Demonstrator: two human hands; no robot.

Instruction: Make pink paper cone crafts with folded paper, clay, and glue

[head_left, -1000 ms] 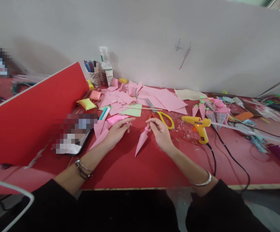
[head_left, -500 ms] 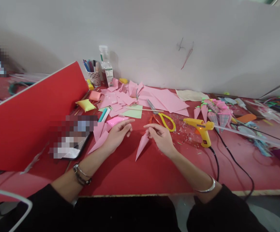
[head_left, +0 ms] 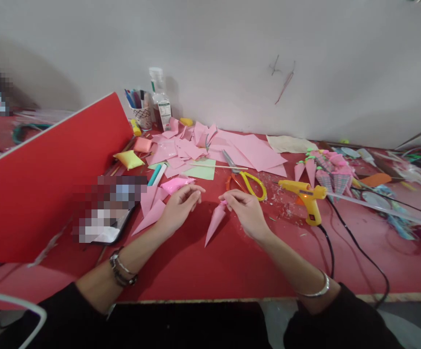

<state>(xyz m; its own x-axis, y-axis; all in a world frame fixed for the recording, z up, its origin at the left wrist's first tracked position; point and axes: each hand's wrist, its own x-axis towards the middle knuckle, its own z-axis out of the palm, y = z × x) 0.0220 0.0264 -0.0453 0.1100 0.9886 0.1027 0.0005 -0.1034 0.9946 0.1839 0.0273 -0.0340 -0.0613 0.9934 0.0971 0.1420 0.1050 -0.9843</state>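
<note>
My right hand (head_left: 246, 212) is closed in a pinch at the wide top of a small pink paper cone (head_left: 215, 224). The cone tilts with its point down and to the left, and a brighter pink bit shows at its top under my fingertips. Opposite it, my left hand (head_left: 183, 207) hovers apart from the cone, thumb and fingers brought together; whatever they may hold is too small to make out. Beside my left wrist lie flat pink paper pieces (head_left: 151, 218) and a bright pink packet (head_left: 176, 183).
A yellow glue gun (head_left: 308, 203) with a black cord lies right of my hand. Scissors (head_left: 252, 184) rest behind it. Finished cones with green tops (head_left: 335, 179) are piled farther right. A phone (head_left: 114, 232) and a red board (head_left: 50, 184) stand at left, pink sheets (head_left: 254, 148) behind.
The fingers of my left hand have curled in towards the thumb. My right hand still pinches the cone, whose brighter pink top now shows more. The view has shifted slightly.
</note>
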